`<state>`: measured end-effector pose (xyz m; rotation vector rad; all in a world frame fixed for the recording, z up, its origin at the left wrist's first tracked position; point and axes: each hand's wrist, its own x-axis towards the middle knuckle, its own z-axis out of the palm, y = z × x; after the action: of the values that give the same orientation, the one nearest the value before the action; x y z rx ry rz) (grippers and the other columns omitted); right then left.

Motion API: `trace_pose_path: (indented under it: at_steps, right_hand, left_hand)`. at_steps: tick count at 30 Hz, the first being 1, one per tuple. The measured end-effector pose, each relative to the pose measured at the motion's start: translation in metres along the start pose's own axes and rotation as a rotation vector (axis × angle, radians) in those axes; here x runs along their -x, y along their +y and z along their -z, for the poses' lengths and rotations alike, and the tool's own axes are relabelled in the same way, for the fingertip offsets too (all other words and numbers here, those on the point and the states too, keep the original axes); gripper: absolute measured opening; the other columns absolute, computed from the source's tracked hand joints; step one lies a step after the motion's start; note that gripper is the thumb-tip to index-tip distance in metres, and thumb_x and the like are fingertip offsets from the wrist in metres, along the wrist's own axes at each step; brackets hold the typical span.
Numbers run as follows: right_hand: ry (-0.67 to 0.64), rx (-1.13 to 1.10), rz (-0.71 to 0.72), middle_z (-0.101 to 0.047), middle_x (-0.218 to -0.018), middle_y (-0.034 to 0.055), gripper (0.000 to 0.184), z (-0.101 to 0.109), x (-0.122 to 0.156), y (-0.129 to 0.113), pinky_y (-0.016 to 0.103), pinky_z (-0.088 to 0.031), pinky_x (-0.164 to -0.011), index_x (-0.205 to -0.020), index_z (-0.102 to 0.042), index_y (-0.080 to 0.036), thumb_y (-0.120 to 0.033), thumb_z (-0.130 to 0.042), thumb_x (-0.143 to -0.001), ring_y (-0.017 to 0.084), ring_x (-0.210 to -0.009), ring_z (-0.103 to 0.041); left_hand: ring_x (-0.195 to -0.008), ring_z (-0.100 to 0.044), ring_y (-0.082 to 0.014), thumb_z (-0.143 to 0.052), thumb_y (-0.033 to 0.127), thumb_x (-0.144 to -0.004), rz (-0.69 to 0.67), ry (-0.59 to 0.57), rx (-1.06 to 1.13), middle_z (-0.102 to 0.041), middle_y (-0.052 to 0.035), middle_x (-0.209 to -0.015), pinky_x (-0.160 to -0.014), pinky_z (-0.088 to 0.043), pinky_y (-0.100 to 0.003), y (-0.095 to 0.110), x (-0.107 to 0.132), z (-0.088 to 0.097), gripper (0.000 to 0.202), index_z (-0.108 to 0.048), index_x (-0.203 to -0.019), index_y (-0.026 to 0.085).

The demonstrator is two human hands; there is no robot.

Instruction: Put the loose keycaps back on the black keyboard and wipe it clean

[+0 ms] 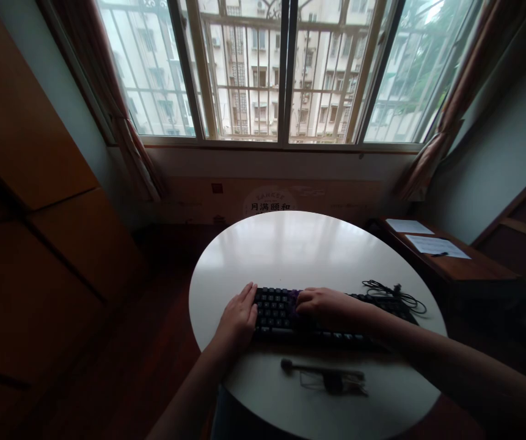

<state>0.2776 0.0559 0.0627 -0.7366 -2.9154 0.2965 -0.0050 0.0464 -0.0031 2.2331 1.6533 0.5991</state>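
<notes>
Keyboard (272, 308) sits below mid-frame on glossy table (281, 253), your left hand (239, 319) straight-fingered against its end, your right hand (321, 305) bunched on seemingly purple cloth (293, 299); should the left ease off, sideways pressure might skid the keyboard.

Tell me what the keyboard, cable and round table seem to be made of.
Keyboard: probably dull black plastic, judging by its separate, blocky keys. Cable: black, likely plastic- or rubber-coated, as it lies in flexible loops. Table: smooth, glossy white, with window light reflecting in it; laminate or painted wood, I can't tell which.
</notes>
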Motion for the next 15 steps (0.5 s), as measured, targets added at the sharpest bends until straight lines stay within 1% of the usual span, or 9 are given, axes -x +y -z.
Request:
trace_pose_path:
  at_steps: [5, 9, 12, 15]
  right_hand:
    - [0.005, -0.020, -0.119, -0.066, -0.118, 0.0050, 0.039, 0.004, 0.053, 0.012, 0.027, -0.051, -0.093, -0.117, -0.072, -0.023, -0.003, -0.050, -0.091, 0.015, -0.106, -0.062]
    - [-0.013, -0.054, -0.206, -0.065, -0.118, 0.0054, 0.036, 0.010, 0.088, 0.013, 0.026, -0.051, -0.094, -0.114, -0.072, -0.023, -0.006, -0.050, -0.093, 0.015, -0.105, -0.062]
    - [-0.033, -0.060, -0.285, -0.065, -0.117, 0.0049, 0.035, 0.015, 0.107, 0.012, 0.027, -0.051, -0.093, -0.111, -0.073, -0.023, -0.005, -0.049, -0.092, 0.015, -0.103, -0.063]
    - [-0.039, -0.040, -0.326, -0.066, -0.113, 0.0044, 0.038, 0.019, 0.115, 0.011, 0.025, -0.051, -0.090, -0.106, -0.074, -0.022, -0.001, -0.048, -0.089, 0.014, -0.099, -0.064]
  left_hand:
    - [-0.148, -0.032, -0.0279, -0.032, 0.029, -0.097, 0.028, -0.032, -0.018, -0.033, -0.0122, -0.162, -0.123, -0.027, -0.049, 0.004, 0.000, 0.003, 0.061, -0.035, -0.154, 0.009]
    - [-0.148, -0.033, -0.0286, -0.031, 0.030, -0.097, 0.026, -0.028, -0.017, -0.032, -0.0119, -0.162, -0.123, -0.027, -0.049, 0.005, -0.001, 0.004, 0.061, -0.036, -0.154, 0.009]
    - [-0.147, -0.034, -0.0278, -0.032, 0.030, -0.097, 0.023, -0.007, -0.013, -0.034, -0.0113, -0.161, -0.123, -0.028, -0.048, 0.002, -0.001, 0.001, 0.060, -0.038, -0.153, 0.010]
    - [-0.147, -0.035, -0.0268, -0.032, 0.031, -0.097, 0.010, 0.021, -0.019, -0.036, -0.0111, -0.160, -0.122, -0.029, -0.047, -0.002, -0.002, -0.002, 0.059, -0.039, -0.152, 0.011]
